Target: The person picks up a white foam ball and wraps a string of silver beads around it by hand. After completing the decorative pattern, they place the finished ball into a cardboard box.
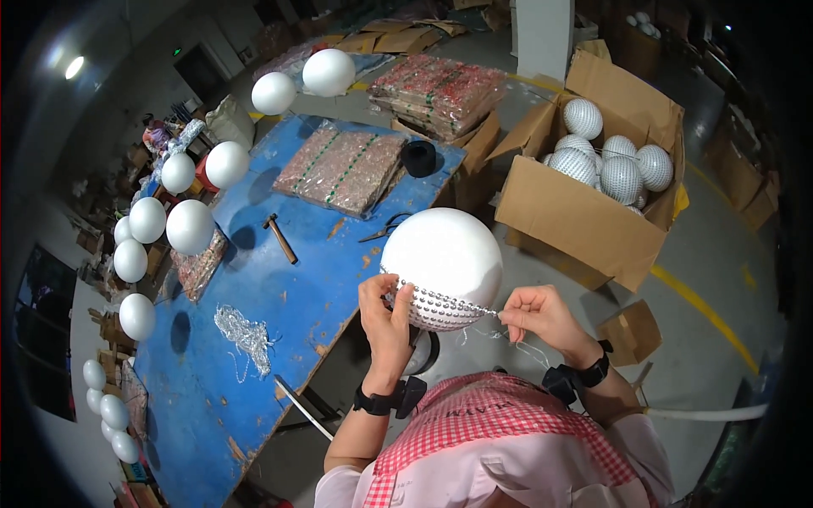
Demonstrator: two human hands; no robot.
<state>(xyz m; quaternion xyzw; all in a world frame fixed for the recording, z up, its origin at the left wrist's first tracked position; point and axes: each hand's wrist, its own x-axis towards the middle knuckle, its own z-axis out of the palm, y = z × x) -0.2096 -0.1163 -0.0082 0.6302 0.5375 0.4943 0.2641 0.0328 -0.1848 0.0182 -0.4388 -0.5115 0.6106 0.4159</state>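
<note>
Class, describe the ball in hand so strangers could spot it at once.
Start at the large, worn blue table. By its near edge, the bare left hand touches a big white ball. Silver beads band only its lower part, unlike the plain white balls across the table or the more fully beaded balls in the brown cardboard box.

Rows of silver beads (439, 310) line the white ball (442, 264) nearside.

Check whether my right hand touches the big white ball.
Apart: in the head view, a gap spanned by beaded string separates the right hand from the ball.
</note>
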